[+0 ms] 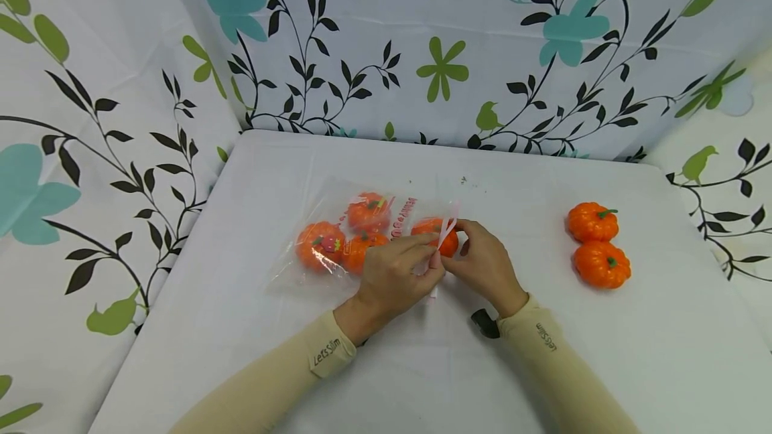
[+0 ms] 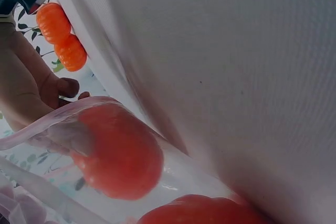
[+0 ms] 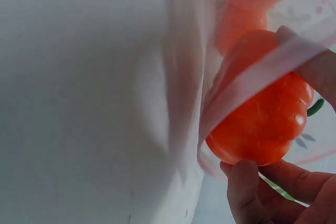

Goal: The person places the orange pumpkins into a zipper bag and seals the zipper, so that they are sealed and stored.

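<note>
So you've got a glossy orange ribbed toy pumpkin with a green stem point(image 3: 265, 114) sitting right in the mouth of a clear plastic bag with red print and a pink rim point(image 1: 401, 216), left of centre on the white-covered table point(image 1: 675, 340), toward its far edge. Your right hand point(image 1: 482, 263) has thumb and fingers clamped on that pumpkin, and your left hand point(image 1: 392, 273) has its fingertips pinched together on the bag's rim. Three more orange pumpkins point(image 1: 319, 246) are inside the bag, and two loose orange pumpkins point(image 1: 602, 264) touch each other near the table's right edge. My guess: the pumpkin's light, hard, hollow plastic and a bit slick, so take it across the fat ribbed sides, not by that little stem. Bag's probably floppy and clingy; I'd hold it by the rim. The head view gives you the whole layout, but your hands cover most of the opening. Left wrist shows a right-hand finger behind the film; right wrist shows the rim slung across the pumpkin, with its lower part bare.
</note>
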The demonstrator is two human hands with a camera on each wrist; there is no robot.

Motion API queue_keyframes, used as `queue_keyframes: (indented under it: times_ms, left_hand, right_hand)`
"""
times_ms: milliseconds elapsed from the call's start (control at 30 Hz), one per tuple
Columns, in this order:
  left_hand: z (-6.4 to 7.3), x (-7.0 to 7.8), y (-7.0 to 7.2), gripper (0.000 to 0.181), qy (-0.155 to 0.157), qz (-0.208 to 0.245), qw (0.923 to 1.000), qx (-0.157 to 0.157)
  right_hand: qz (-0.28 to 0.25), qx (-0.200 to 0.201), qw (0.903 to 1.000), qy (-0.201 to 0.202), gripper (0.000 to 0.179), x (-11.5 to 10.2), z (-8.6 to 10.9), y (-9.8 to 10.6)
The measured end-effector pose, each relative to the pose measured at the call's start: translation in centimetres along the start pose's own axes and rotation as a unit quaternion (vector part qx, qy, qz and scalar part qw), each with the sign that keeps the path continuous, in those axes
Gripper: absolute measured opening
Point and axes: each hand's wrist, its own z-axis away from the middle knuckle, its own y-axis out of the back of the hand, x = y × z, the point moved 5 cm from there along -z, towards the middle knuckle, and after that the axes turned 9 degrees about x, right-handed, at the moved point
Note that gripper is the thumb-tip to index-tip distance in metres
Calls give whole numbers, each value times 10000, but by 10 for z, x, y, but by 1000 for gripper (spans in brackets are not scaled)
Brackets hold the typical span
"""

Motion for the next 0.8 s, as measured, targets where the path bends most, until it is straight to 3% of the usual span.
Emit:
queue_keyframes:
  times_ms: [167, 533, 800]
  left_hand:
    - [1, 1, 0, 13, -20, 29, 10000, 80]
    - [2, 1, 0, 13, -84, 139, 9998, 103]
    - [2, 1, 0, 12, -223, 239, 9994, 150]
  right_hand:
    - [-262, -4, 9991, 344, 57, -8, -4, -11]
    - [-797, -374, 9946, 545, 50, -21, -13, -23]
    - [-1596, -571, 9828, 734, 51, -26, -13, -29]
